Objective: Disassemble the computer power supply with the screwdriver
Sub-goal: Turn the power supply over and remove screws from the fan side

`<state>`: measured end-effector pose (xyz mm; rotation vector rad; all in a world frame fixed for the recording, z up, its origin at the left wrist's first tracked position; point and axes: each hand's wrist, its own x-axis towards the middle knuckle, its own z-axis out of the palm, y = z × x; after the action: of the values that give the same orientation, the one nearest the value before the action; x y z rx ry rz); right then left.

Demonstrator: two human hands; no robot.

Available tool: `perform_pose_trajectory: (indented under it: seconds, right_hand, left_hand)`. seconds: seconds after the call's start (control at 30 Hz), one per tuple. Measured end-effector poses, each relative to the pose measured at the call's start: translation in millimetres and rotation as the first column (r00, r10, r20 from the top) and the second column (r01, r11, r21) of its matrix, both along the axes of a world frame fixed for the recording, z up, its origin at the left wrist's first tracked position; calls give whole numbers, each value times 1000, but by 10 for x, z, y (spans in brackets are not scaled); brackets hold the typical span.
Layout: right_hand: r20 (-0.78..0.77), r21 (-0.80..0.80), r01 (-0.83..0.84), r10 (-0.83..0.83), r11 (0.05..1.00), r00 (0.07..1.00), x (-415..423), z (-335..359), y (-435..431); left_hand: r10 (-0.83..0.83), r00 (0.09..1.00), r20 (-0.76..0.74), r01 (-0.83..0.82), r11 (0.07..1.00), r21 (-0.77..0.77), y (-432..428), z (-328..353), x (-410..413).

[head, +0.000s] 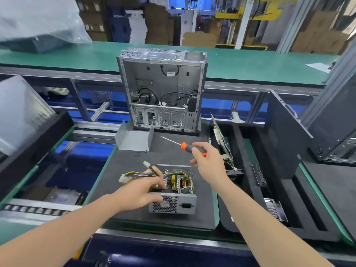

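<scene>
Power supply (173, 204), lid off, sits near the front edge of the dark mat (131, 162). Left hand (138, 191) grips its left side among the wires (137, 173); right hand (207, 162) clasps the screwdriver (184, 146) above the mat.

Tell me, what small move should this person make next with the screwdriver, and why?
Probably bring the screwdriver tip down into the open power supply. The right hand holds the tool in the air, tip pointing away, while the left hand grips the box's near wall. Its cover seems to lie behind, so the board inside is bare.
</scene>
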<state>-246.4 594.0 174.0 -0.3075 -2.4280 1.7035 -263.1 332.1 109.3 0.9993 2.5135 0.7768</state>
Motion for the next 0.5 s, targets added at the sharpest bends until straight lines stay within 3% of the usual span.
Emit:
perform_pose_trajectory:
  seconds: [0.17,0.27,0.5]
  right_hand:
    - [-41,35,22,-21,999,999,-155,184,18]
    - [-18,44,26,-25,999,1000,-341,242,37]
    - [96,39,67,-70,997,993,-737,123,-59]
  left_hand:
    - [148,980,132,-164,979,124,178,498,-497]
    - [243,942,230,-266,961,74,215,586,-813]
    - [248,808,534,-366,922,127,251,407,-1389]
